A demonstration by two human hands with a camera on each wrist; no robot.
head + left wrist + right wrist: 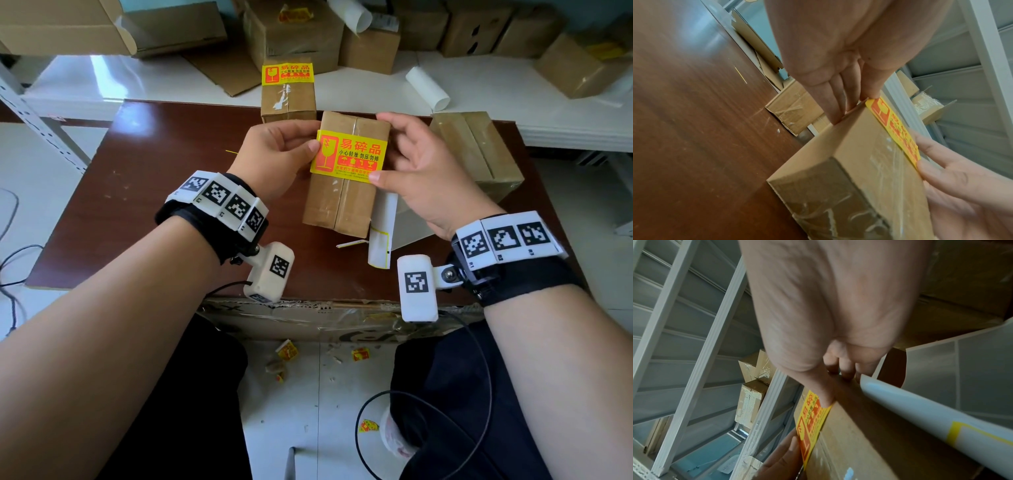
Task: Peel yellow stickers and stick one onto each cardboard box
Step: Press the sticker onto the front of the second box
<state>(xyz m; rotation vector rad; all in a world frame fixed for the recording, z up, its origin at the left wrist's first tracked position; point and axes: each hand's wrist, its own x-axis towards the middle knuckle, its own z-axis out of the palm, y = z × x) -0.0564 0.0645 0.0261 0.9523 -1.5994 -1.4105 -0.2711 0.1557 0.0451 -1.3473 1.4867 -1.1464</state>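
Note:
A taped cardboard box (337, 202) lies lengthwise at the middle of the brown table (154, 205). A yellow sticker (351, 156) with red print lies across its top. My left hand (301, 142) holds the box's left side, thumb on the sticker's left edge. My right hand (394, 150) holds the right side, thumb on the sticker's lower right corner. In the left wrist view the left hand (855, 100) has its fingers along the box (859, 154) beside the sticker (898, 131). In the right wrist view the right hand (834, 382) has its thumb on the sticker (812, 420).
Behind stands a labelled box (287, 99). A plain box (479, 150) lies at the right. A white backing sheet (382, 233) curls under the right wrist. More boxes (294, 34) and white paper rolls (426, 87) sit on the white shelf behind.

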